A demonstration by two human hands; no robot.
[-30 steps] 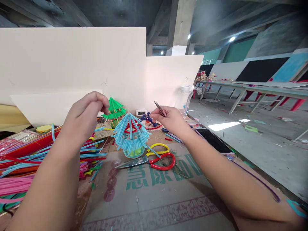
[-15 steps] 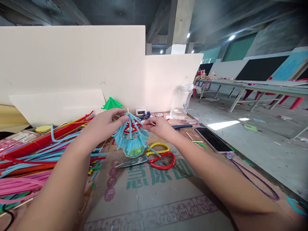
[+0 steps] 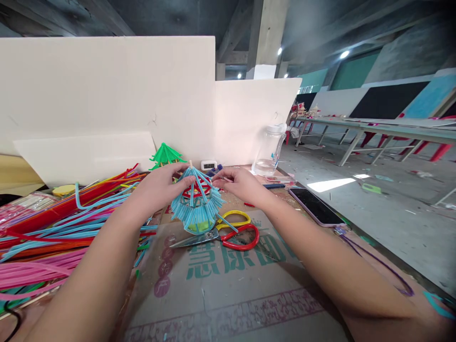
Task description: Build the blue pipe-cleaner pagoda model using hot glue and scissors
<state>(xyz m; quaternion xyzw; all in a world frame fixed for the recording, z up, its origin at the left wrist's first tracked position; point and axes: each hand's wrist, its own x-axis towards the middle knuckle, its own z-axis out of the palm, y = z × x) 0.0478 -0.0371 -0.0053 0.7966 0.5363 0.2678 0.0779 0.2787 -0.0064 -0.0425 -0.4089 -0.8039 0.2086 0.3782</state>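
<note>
**Both hands back on the blue pipe-cleaner roof**

The blue pagoda roof (image 3: 197, 204) stands upright on the cardboard sheet (image 3: 228, 289), just behind the scissors (image 3: 228, 236). It is built of blue pipe-cleaner pieces fanned over red ribs, with a pale wooden stick showing at its peak and something yellow-green inside its base.

Left hand (image 3: 160, 186): fingers curled against the roof's upper left side, fingertips touching the ribs near the peak. Whether it pinches a strand or only steadies the roof cannot be told. Right hand (image 3: 239, 183): fingers drawn together on a thin pale piece at the roof's upper right edge; what the piece is stays too small to tell.

Change over the last 1 s: both hands were raised clear of the roof, the right one carrying a slim metal tool. Now both have come down and meet the roof from either side, and the tool is no longer visible. Judged from this, the hands have moved from preparing to working at the roof's top.

Surroundings: 1 green roof (image 3: 165, 155) stands behind; a heap of loose pipe cleaners (image 3: 53, 242) lies to the left; a clear bottle (image 3: 268, 151) and a phone (image 3: 313, 203) sit to the right, well apart from the hands. White boards (image 3: 107, 90) back the bench.
</note>
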